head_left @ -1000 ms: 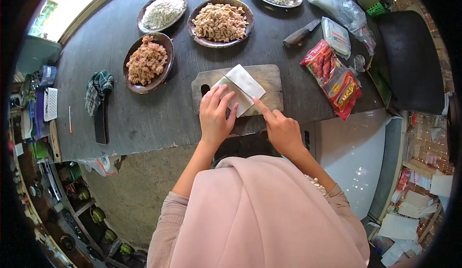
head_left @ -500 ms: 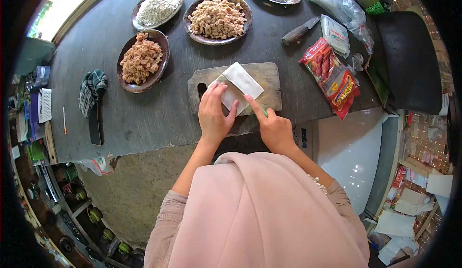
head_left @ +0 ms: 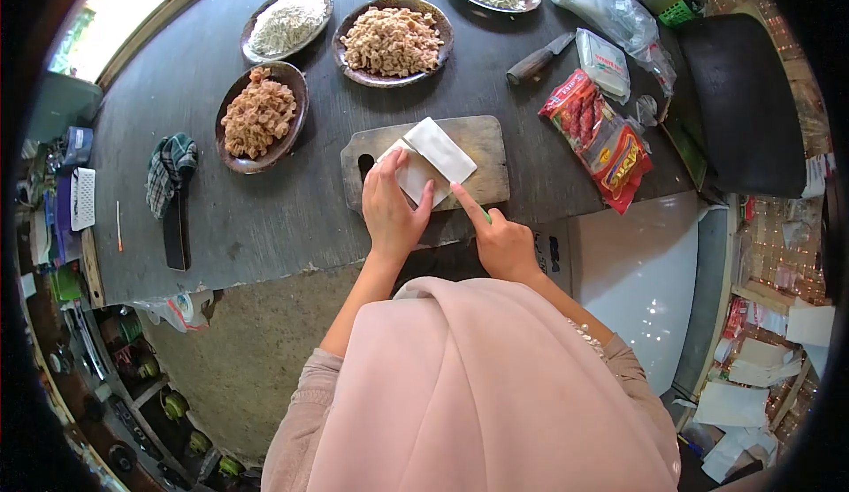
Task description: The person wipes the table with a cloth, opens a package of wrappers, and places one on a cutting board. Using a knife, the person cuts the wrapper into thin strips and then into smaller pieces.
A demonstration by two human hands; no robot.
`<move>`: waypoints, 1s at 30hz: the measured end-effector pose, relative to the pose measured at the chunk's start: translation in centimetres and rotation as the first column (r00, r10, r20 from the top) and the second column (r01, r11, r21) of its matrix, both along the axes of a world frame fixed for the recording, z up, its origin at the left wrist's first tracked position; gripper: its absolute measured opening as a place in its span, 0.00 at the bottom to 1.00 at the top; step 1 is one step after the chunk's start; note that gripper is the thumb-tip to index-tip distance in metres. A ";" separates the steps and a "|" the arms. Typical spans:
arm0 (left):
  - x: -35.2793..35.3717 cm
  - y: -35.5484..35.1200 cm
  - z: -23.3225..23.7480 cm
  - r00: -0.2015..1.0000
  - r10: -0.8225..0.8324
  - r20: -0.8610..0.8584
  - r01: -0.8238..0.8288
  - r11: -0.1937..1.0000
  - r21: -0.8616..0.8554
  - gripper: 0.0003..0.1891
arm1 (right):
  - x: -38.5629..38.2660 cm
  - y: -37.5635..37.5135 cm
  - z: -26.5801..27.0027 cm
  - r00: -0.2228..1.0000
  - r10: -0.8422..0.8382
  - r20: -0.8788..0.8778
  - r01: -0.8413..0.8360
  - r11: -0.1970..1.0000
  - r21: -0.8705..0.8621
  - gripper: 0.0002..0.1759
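Observation:
A wooden cutting board lies near the table's front edge, bearing a white rectangular block and a flat white piece beside it. Fingers spread, my left hand rests on the flat piece and presses it against the board. My right hand is closed round a knife with a green handle, its index finger stretched along the tool. The blade is hard to make out between the two white pieces.
Beyond the board stand plates of brown chunks, brown pieces and white shreds. At right lie a second knife, a red packet and a plastic bag. A checkered cloth is at left.
The view has shifted slightly, so the table items appear a little further left. My right hand with the knife has drawn slightly back towards me, and my left hand stays on the white piece.

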State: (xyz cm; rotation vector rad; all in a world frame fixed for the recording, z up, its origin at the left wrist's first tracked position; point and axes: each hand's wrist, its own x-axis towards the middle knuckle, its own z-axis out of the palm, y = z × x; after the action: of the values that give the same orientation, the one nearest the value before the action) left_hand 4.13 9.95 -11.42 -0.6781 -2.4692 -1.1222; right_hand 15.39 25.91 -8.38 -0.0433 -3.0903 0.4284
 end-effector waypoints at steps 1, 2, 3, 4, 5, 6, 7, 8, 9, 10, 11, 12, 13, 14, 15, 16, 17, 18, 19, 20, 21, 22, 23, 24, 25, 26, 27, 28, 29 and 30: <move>0.1 0.0 0.0 1.000 0.000 0.012 0.000 1.000 0.002 0.38 | 0.0 0.0 -0.1 1.000 -0.003 0.002 0.003 1.000 -0.004 0.47; 0.1 -0.1 0.0 1.000 0.003 0.013 -0.002 1.000 -0.001 0.38 | 0.2 0.0 0.0 1.000 -0.001 0.003 0.001 1.000 -0.007 0.47; 0.1 -0.1 0.0 1.000 0.003 0.013 -0.003 1.000 0.004 0.38 | 0.3 0.1 0.0 1.000 0.002 0.003 -0.002 1.000 -0.005 0.47; 0.0 0.0 0.0 1.000 0.003 0.013 -0.003 1.000 0.010 0.38 | 0.4 0.3 0.1 1.000 0.005 0.004 -0.005 1.000 -0.001 0.47; 0.2 -0.1 0.0 1.000 0.004 0.016 -0.004 1.000 0.006 0.38 | 0.9 0.5 0.1 1.000 0.006 0.007 -0.006 1.000 -0.004 0.47; 0.1 -0.1 0.0 1.000 0.008 0.014 -0.008 1.000 0.003 0.37 | 1.5 0.8 0.1 1.000 0.006 0.009 -0.006 1.000 0.009 0.47; 0.1 0.0 0.0 1.000 0.011 0.011 -0.011 1.000 0.000 0.37 | 2.1 1.1 0.2 1.000 0.006 0.010 -0.006 1.000 0.022 0.47; 0.1 0.0 0.0 1.000 0.012 0.011 -0.012 1.000 -0.002 0.37 | 2.7 1.3 0.5 1.000 0.007 0.011 -0.007 1.000 0.020 0.47; 0.2 0.0 0.0 1.000 0.014 0.011 -0.014 1.000 -0.004 0.37 | 3.3 1.4 1.2 0.999 -0.006 0.031 0.006 1.000 0.007 0.47; 0.2 0.0 0.0 1.000 0.015 0.010 -0.015 1.000 -0.006 0.37 | 4.0 1.5 1.5 0.998 -0.021 0.051 0.021 1.000 -0.005 0.47; 0.2 0.0 0.0 1.000 0.011 0.008 -0.011 1.000 -0.007 0.37 | 4.8 1.8 1.6 0.998 -0.024 0.050 0.025 1.000 -0.007 0.47; 0.2 0.1 0.0 1.000 0.010 0.019 -0.010 1.000 0.007 0.36 | 5.6 2.2 1.7 0.996 -0.035 0.081 0.034 0.999 0.009 0.47; 0.2 0.1 -0.1 1.000 0.009 0.029 -0.010 1.000 0.022 0.35 | 6.2 2.4 1.8 0.993 -0.046 0.110 0.043 0.999 0.027 0.46; 0.2 0.0 -0.1 1.000 0.007 0.027 -0.007 1.000 0.024 0.35 | 6.6 2.5 2.0 0.993 -0.049 0.108 0.046 0.999 0.029 0.46; 0.2 -0.2 0.0 1.000 -0.003 0.023 0.003 1.000 0.006 0.36 | 6.7 2.5 2.4 0.991 -0.055 0.126 0.058 0.998 -0.016 0.46; 0.2 -0.1 0.2 1.000 -0.014 0.017 0.014 1.000 -0.011 0.36 | 6.8 2.7 2.6 0.988 -0.061 0.141 0.069 0.996 -0.059 0.46; 0.5 -0.1 0.4 1.000 -0.016 0.014 0.016 1.000 -0.009 0.36 | 6.7 2.7 2.3 0.988 -0.063 0.138 0.072 0.996 -0.056 0.46; 0.7 0.0 1.4 0.999 -0.034 -0.009 0.033 0.997 -0.072 0.37 | 6.2 2.5 1.6 0.994 -0.065 0.092 0.073 0.994 -0.081 0.46; 0.8 0.0 2.1 0.998 -0.051 -0.029 0.046 0.990 -0.136 0.37 | 5.7 2.5 1.2 0.997 -0.066 0.047 0.071 0.992 -0.107 0.46; 0.8 -0.1 2.5 0.998 -0.051 -0.032 0.046 0.989 -0.139 0.37 | 5.2 2.5 1.0 0.997 -0.066 0.045 0.071 0.991 -0.111 0.46; 0.8 -0.3 2.9 0.998 -0.060 -0.012 0.058 0.987 -0.149 0.36 | 4.6 2.5 1.0 0.994 -0.099 0.042 0.104 0.985 -0.134 0.45; 0.7 -0.5 3.1 0.998 -0.070 0.009 0.071 0.985 -0.158 0.34 | 4.0 2.6 1.0 0.990 -0.133 0.041 0.138 0.978 -0.158 0.44; 0.5 -0.8 3.1 0.997 -0.072 0.006 0.072 0.984 -0.161 0.34 | 3.5 2.9 1.3 0.990 -0.134 0.039 0.139 0.977 -0.161 0.44; 0.0 -1.2 3.0 0.991 -0.124 0.043 0.129 0.977 -0.171 0.29 | 3.0 3.3 1.8 0.986 -0.160 0.042 0.165 0.964 -0.209 0.42; -0.3 -1.5 3.0 0.982 -0.172 0.082 0.185 0.967 -0.178 0.24 | 2.7 3.7 2.3 0.982 -0.182 0.047 0.188 0.948 -0.256 0.40; -0.6 -1.9 3.1 0.982 -0.168 0.081 0.180 0.967 -0.179 0.24 | 2.5 3.9 2.8 0.983 -0.178 0.046 0.184 0.949 -0.258 0.40; -0.8 -2.2 3.2 0.975 -0.218 0.049 0.224 0.953 -0.206 0.20 | 2.3 4.2 3.2 0.980 -0.189 0.055 0.197 0.930 -0.311 0.39; -1.1 -2.4 3.3 0.963 -0.269 0.019 0.266 0.935 -0.234 0.15 | 2.1 4.3 3.5 0.978 -0.200 0.064 0.209 0.908 -0.362 0.37; -1.2 -2.5 3.1 0.960 -0.279 0.008 0.274 0.934 -0.231 0.13 | 2.0 4.3 3.8 0.979 -0.196 0.061 0.205 0.909 -0.364 0.37; -1.3 -2.5 3.0 0.961 -0.276 0.005 0.270 0.934 -0.232 0.13 | 1.9 4.3 3.9 0.980 -0.192 0.059 0.200 0.902 -0.383 0.38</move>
State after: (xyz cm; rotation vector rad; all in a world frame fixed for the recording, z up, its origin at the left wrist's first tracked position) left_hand 2.79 7.44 -8.45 -1.1279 -2.5621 -0.9126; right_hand 17.29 30.26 -4.44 -0.3640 -2.9233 1.0227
